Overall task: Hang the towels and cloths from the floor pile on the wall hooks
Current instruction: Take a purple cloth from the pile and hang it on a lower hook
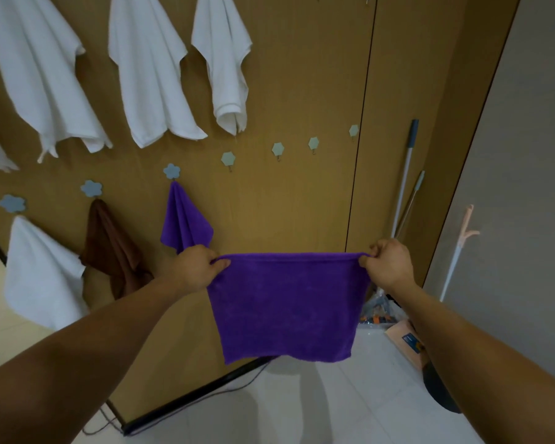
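Note:
A purple cloth [285, 306] hangs spread flat in front of the wooden wall. My left hand [196, 267] pinches its top left corner and my right hand [388, 262] pinches its top right corner. On the lower row of hooks hang a second purple cloth [185, 222], a brown cloth [113, 248] and a white cloth [42, 274]. Bare hexagon hooks [228, 159] [278, 149] [313, 143] run up to the right of them. Three white towels [151, 68] hang on the upper row. The floor pile is out of view.
Mop and broom handles [404, 174] lean in the corner at the right, with a peach-coloured hook stand [462, 238] beside them. Boxes and small clutter [398, 328] lie on the white tiled floor below my right forearm. A cable runs along the wall's base.

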### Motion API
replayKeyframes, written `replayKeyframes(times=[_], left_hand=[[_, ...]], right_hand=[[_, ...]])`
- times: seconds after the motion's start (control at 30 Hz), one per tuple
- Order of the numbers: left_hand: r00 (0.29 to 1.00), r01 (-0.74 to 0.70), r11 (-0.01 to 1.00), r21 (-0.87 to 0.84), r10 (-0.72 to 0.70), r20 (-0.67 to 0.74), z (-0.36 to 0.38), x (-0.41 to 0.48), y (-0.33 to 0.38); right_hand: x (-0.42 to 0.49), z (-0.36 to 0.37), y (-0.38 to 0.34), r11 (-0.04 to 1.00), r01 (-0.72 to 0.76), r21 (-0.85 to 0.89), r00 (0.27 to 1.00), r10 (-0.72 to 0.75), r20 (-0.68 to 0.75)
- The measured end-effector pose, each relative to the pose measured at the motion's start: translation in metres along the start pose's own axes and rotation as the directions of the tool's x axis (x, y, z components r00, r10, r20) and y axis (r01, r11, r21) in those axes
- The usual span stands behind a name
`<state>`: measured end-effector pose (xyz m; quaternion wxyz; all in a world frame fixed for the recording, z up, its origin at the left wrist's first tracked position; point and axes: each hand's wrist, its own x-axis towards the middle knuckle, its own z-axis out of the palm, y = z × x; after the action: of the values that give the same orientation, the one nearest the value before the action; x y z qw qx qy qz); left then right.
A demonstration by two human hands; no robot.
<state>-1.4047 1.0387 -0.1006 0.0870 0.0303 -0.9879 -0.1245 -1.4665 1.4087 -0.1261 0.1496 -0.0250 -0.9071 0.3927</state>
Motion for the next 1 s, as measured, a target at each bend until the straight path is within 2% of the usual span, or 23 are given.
replayKeyframes(times=[0.07, 0.17, 0.3, 0.37, 0.5, 0.6, 0.7, 0.8, 0.87, 0.93, 1.0], left_hand=[[0.998, -0.015, 0.999, 0.030, 0.017, -0.066, 0.002, 0.001, 0.006], [0.978, 0.006, 1.000, -0.018, -0.010, -0.207, 0.007, 0.008, 0.015], [0.918, 0.046, 0.976, -0.211, -0.125, -0.376, 0.006, 0.011, 0.035], [0.879, 0.081, 0.932, -0.353, -0.234, -0.416, 0.006, 0.015, 0.045], [0.841, 0.094, 0.744, -0.661, -0.415, -0.348, 0.004, 0.032, 0.049], [0.881, -0.004, 0.667, -0.745, -0.350, -0.318, 0.007, 0.050, 0.035], [0.936, -0.069, 0.653, -0.754, -0.220, -0.276, 0.015, 0.072, 0.028], [0.978, -0.071, 0.625, -0.777, -0.111, -0.178, 0.022, 0.096, 0.023], [0.997, -0.045, 0.649, -0.760, -0.015, -0.071, 0.022, 0.112, 0.014], [0.999, 0.005, 0.704, -0.710, 0.032, 0.039, 0.022, 0.124, 0.000], [0.995, 0.012, 0.744, -0.668, 0.058, 0.083, 0.022, 0.135, -0.015]], right_hand=[[0.005, 0.000, -0.003, 0.996, 0.015, 0.092, 1.000, -0.013, -0.018], [0.011, 0.003, -0.010, 0.976, 0.030, 0.216, 0.999, -0.027, -0.019], [0.019, 0.011, -0.027, 0.938, 0.089, 0.336, 0.994, -0.106, 0.034], [0.023, 0.019, -0.036, 0.938, 0.120, 0.324, 0.981, -0.162, 0.106], [0.029, 0.038, -0.052, 0.957, 0.145, 0.253, 0.903, -0.233, 0.362], [0.043, 0.058, -0.061, 0.966, 0.143, 0.215, 0.883, -0.222, 0.412], [0.059, 0.080, -0.075, 0.961, 0.157, 0.228, 0.896, -0.235, 0.376], [0.077, 0.107, -0.095, 0.957, 0.225, 0.184, 0.904, -0.276, 0.327], [0.089, 0.122, -0.109, 0.953, 0.254, 0.165, 0.898, -0.296, 0.325], [0.102, 0.135, -0.119, 0.942, 0.248, 0.225, 0.884, -0.316, 0.345], [0.112, 0.146, -0.127, 0.925, 0.256, 0.280, 0.848, -0.354, 0.395]])
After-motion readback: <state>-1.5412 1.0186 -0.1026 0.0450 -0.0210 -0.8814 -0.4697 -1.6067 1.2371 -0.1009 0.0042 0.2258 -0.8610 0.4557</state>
